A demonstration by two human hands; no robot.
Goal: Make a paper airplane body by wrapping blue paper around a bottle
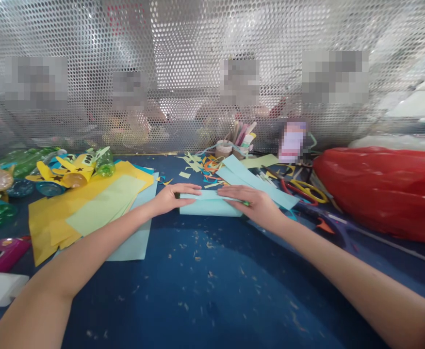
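A light blue sheet of paper (209, 208), folded or rolled over on itself, lies across the middle of the blue table. My left hand (173, 198) grips its left end, thumb below and fingers on top. At the right end, my right hand (252, 201) holds it the same way, fingers stretched over the upper layer. Something small and green shows by the right thumb; I cannot make out what it is. Just behind the right hand lies a light blue paper strip (258, 182).
Yellow paper (40, 228) and pale green sheets (105, 203) are stacked at left, near plastic bottle pieces (1, 213). Paper scraps (208, 165) and a cup of sticks (247, 140) stand behind. Yellow-handled scissors (309, 191) and a red plastic bag (383, 189) lie right.
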